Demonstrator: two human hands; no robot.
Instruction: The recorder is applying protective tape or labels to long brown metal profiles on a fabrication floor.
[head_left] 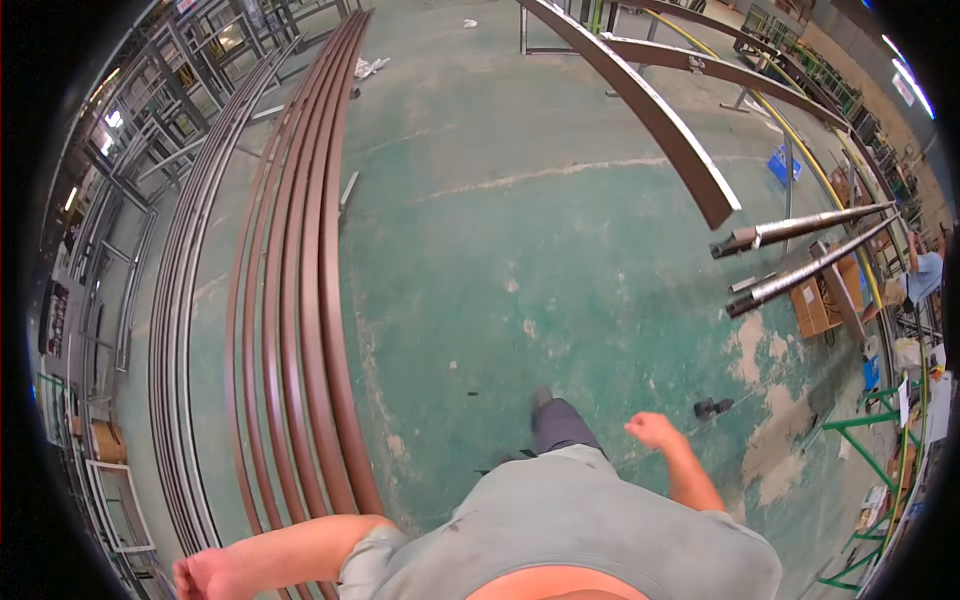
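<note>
My left arm reaches out to the lower left, over the near end of a row of long brown metal profiles (290, 330). The left hand (203, 574) hangs there with its fingers loosely apart, partly cut off by the picture's edge, and nothing shows in it. My right hand (655, 430) is held in front of my right side above the green floor (480, 290), its fingers curled closed with nothing seen in them. One leg (565, 425) in dark trousers steps forward below me. Neither hand visibly touches anything.
Grey metal profiles (190, 330) lie farther left, beside metal frames. A long brown beam (650, 110) and two wrapped profiles (800, 230) jut in at the right. A cardboard box (815, 308), a small dark object (712, 407) and a green stand (865, 440) are at the right, where another person (922, 275) stands.
</note>
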